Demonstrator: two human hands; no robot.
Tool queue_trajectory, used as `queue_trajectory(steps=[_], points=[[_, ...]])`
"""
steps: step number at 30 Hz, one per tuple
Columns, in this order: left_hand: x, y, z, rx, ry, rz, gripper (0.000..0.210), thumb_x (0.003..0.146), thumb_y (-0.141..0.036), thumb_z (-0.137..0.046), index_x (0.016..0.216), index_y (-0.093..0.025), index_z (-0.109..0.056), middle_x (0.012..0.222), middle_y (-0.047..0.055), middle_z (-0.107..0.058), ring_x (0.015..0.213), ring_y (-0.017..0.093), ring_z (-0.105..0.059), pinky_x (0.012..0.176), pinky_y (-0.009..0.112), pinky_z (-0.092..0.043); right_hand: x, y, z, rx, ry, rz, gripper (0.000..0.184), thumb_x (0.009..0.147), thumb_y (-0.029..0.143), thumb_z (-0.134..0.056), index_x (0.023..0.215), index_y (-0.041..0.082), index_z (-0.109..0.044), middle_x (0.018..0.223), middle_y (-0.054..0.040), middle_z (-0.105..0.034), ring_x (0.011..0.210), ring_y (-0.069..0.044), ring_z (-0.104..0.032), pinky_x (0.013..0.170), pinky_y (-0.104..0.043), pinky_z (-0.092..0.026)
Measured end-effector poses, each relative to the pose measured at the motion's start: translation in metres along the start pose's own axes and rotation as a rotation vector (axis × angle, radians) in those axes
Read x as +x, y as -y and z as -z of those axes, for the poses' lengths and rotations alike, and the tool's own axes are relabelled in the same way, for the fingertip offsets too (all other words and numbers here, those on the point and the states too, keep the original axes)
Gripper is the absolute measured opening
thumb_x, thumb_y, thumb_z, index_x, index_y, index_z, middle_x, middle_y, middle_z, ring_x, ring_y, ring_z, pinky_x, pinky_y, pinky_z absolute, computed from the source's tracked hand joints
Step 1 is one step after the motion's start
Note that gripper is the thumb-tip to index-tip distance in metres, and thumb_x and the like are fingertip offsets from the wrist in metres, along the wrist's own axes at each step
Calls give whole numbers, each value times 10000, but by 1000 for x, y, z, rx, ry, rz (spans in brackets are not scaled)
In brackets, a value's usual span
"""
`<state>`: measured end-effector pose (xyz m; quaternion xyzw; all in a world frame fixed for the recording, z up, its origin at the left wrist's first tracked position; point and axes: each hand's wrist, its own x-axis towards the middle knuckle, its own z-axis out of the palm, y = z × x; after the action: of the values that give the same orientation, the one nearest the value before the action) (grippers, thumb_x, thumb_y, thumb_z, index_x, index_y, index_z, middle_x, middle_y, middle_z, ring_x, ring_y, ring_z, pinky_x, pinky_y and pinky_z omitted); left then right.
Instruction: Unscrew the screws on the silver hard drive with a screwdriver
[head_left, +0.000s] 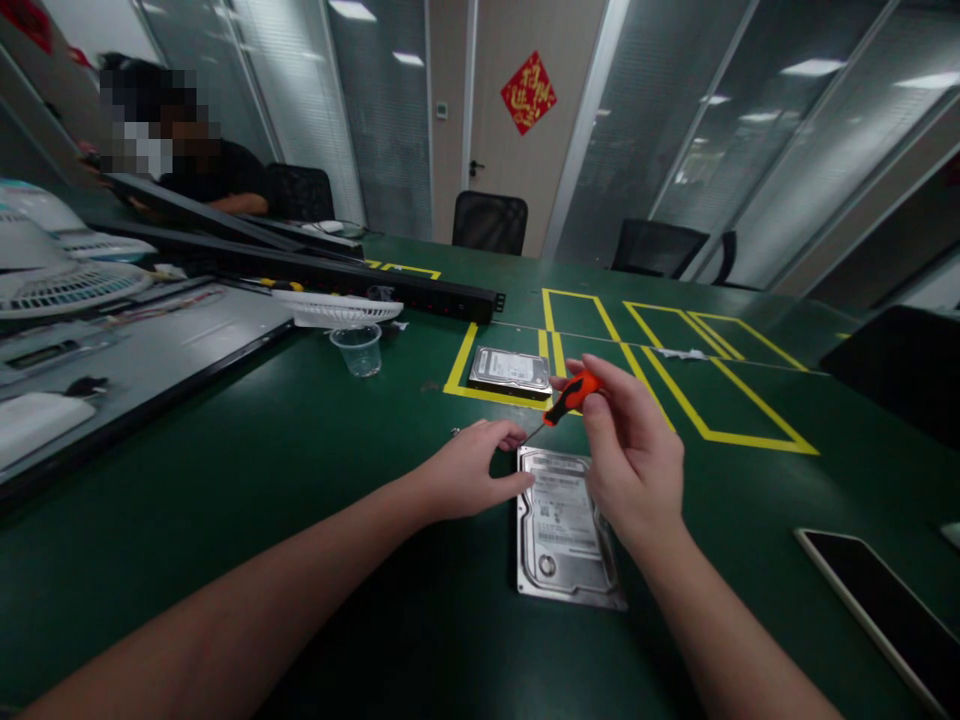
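Note:
A silver hard drive [562,545] with a white label lies flat on the green table in front of me. My right hand [634,450] is closed around the orange and black handle of a screwdriver [574,396]. The screwdriver tilts down to the left, its thin shaft reaching the drive's upper left corner. Beside that corner is my left hand [476,465], with a gap between thumb and fingers. Its fingertips are close to the screwdriver's tip, and the thumb reaches the drive's left edge. Whether the tip sits in a screw is too small to tell.
Behind my hands, a second hard drive [512,370] lies within yellow tape [459,362]. A clear plastic cup [358,352] and white fan grille [337,308] are to the left, near a long black bar [442,300]. A phone [885,600] lies right. A person [217,170] sits far left.

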<state>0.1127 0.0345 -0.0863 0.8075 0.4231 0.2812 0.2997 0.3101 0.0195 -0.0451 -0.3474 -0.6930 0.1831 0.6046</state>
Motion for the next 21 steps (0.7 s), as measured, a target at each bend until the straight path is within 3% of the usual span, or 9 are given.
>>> queue_trajectory(steps=[5,13,21], points=[[0,0,0,3,5,10,470,888,-393,-773,1291,-193,-637,1224,125,-710,1141,303,-674,982,474,-558,0,-5,1,-48,-64,21,383,956,234,-726,1324,320,-661,1220,-61,-718,1057,-230,-735,950,-445,-637],[1,0,0,-1,4,3,468,886,-393,-777,1276,-176,-637,1209,127,-711,1136,299,-673,987,472,-550,-1,3,0,58,-2,-10,335,1052,228,-570,1372,298,-639,1361,-82,-695,1200,-246,-730,1022,-462,-624],[0,-3,1,3,5,12,465,882,-370,-784,1284,-185,-640,1219,128,-715,1135,297,-676,993,474,-554,1,-4,1,-55,-72,39,334,970,238,-706,1296,303,-669,1213,-65,-723,1078,-232,-737,953,-442,-643]])
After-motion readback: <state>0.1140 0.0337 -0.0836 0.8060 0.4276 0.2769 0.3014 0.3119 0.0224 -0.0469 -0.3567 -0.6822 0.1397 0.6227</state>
